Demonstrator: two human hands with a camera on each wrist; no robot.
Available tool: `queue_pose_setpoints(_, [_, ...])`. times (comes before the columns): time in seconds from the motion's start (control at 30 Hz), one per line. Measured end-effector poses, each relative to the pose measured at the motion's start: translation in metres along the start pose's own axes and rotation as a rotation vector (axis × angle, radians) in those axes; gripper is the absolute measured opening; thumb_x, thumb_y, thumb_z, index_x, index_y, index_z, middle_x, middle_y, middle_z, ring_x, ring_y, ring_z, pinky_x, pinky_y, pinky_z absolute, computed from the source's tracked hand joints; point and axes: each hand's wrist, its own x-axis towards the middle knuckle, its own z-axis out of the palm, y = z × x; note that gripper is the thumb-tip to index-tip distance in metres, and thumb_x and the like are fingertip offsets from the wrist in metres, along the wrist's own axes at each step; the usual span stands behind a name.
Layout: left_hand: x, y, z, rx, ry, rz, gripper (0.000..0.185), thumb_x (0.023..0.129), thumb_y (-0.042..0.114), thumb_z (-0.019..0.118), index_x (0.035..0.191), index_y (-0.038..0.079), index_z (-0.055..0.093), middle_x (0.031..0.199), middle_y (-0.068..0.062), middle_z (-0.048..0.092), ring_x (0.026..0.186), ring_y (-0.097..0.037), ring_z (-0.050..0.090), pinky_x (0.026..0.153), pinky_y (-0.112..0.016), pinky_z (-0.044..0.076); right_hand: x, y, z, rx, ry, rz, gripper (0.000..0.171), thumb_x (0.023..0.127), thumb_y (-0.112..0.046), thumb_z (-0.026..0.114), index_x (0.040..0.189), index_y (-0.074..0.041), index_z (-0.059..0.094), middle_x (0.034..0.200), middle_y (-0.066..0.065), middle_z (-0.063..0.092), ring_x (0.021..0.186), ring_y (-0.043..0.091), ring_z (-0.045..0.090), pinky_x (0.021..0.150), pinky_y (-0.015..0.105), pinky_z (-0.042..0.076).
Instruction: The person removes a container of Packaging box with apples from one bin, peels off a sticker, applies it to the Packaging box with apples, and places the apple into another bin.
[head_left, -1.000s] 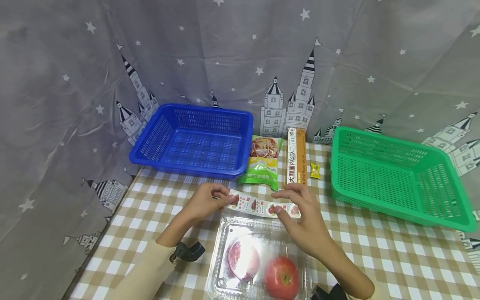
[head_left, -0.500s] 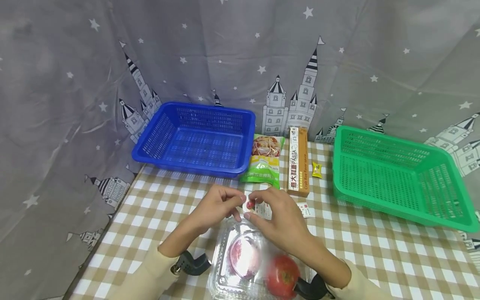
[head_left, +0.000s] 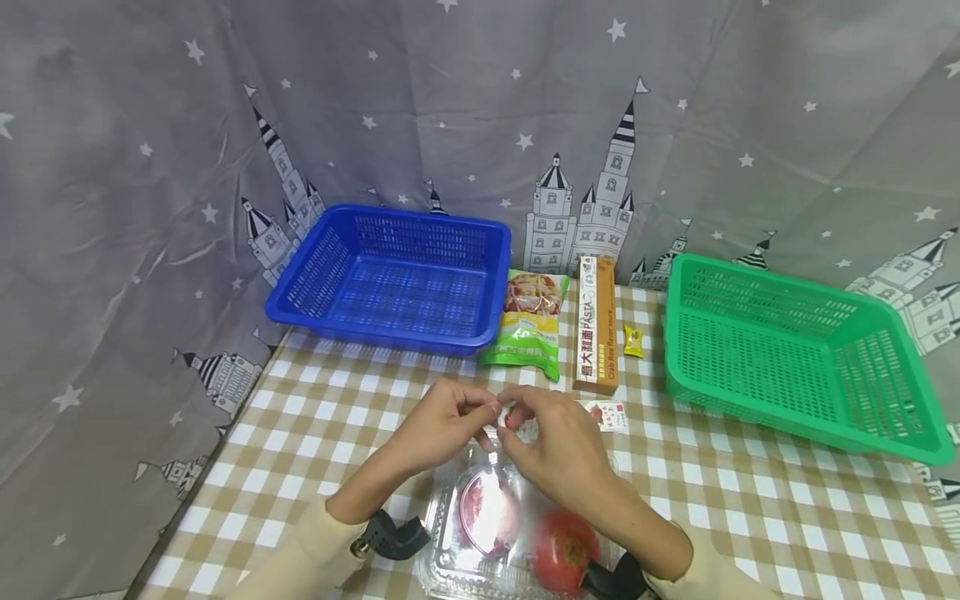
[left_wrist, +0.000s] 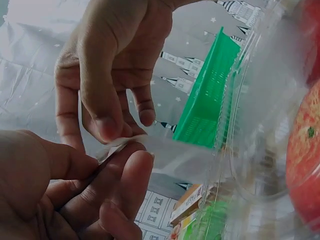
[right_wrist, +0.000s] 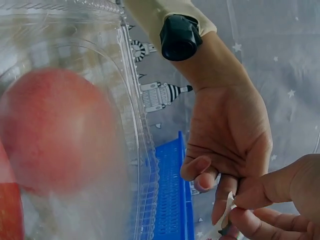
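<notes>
Wore plain, cream-coloured sleeves (head_left: 303,537), slightly wrinkled; carried a black, rounded camera (head_left: 399,537) at the left cuff, and a second black camera (head_left: 618,579) at the right.

The head view is showing fairly even, moderate light, with white glare washing out part of the clear plastic clamshell (head_left: 517,542). Both wrist views are looking dimmer: the left hand (left_wrist: 80,192) is lying in shade, and the round red fruit (right_wrist: 55,130) is blurring hazily behind plastic.
</notes>
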Motion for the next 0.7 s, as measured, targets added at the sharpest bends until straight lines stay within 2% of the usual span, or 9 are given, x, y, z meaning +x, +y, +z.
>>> queue_pose_setpoints(0.13, [0.001, 0.000, 0.001, 0.014, 0.010, 0.022, 0.021, 0.097, 0.003, 0.055, 0.087, -0.002, 0.073, 0.081, -0.007, 0.068, 0.060, -0.018, 0.066, 0.050, -0.023, 0.047, -0.001, -0.001, -0.001, 0.020, 0.000, 0.013, 0.036, 0.074, -0.011, 0.082, 0.107, -0.015, 0.067, 0.072, -0.014, 0.060, 0.056, 0.004, 0.045, 0.049, 0.024, 0.039])
queue_pose_setpoints(0.2, [0.002, 0.001, 0.002, 0.024, 0.014, 0.029, 0.021, 0.096, 0.003, 0.055, 0.084, -0.001, 0.073, 0.076, -0.005, 0.066, 0.059, -0.014, 0.062, 0.050, -0.022, 0.045, -0.001, -0.001, -0.001, 0.014, -0.001, 0.022, 0.038, 0.074, -0.018, 0.086, 0.106, -0.016, 0.066, 0.073, -0.013, 0.059, 0.059, 0.004, 0.047, 0.050, 0.024, 0.040])
queue_pose_setpoints(0.3, [0.002, 0.002, 0.003, 0.017, 0.009, 0.024, 0.021, 0.095, 0.002, 0.055, 0.085, -0.002, 0.073, 0.077, -0.005, 0.068, 0.060, -0.013, 0.062, 0.054, -0.025, 0.050, -0.001, 0.000, -0.001, -0.003, -0.006, 0.041, 0.039, 0.072, -0.024, 0.088, 0.104, -0.018, 0.065, 0.075, -0.012, 0.058, 0.062, 0.005, 0.047, 0.051, 0.024, 0.040])
queue_pose_setpoints(0.47, [0.001, 0.003, 0.004, 0.002, 0.005, 0.007, 0.021, 0.095, 0.000, 0.054, 0.091, -0.004, 0.074, 0.091, -0.011, 0.071, 0.060, -0.021, 0.067, 0.050, -0.025, 0.049, -0.001, 0.003, -0.001, 0.024, 0.006, 0.028, 0.029, 0.075, -0.010, 0.081, 0.098, -0.017, 0.065, 0.072, -0.014, 0.059, 0.057, 0.003, 0.047, 0.050, 0.024, 0.040])
queue_pose_setpoints(0.57, [0.001, 0.002, 0.003, 0.020, 0.016, 0.000, 0.020, 0.096, 0.002, 0.054, 0.090, -0.003, 0.072, 0.083, -0.009, 0.067, 0.060, -0.023, 0.068, 0.045, -0.022, 0.044, 0.000, 0.006, -0.003, 0.085, 0.022, 0.003, 0.024, 0.076, -0.003, 0.076, 0.094, -0.015, 0.066, 0.071, -0.014, 0.060, 0.061, 0.003, 0.052, 0.054, 0.023, 0.044])
queue_pose_setpoints(0.7, [0.004, -0.007, -0.006, 0.068, 0.084, -0.031, 0.020, 0.098, 0.005, 0.053, 0.086, -0.001, 0.068, 0.069, -0.005, 0.057, 0.060, -0.023, 0.068, 0.041, -0.020, 0.037, -0.001, 0.011, -0.012, 0.170, 0.059, -0.040, 0.018, 0.078, 0.002, 0.071, 0.089, -0.011, 0.070, 0.073, -0.009, 0.064, 0.067, 0.005, 0.059, 0.059, 0.025, 0.051])
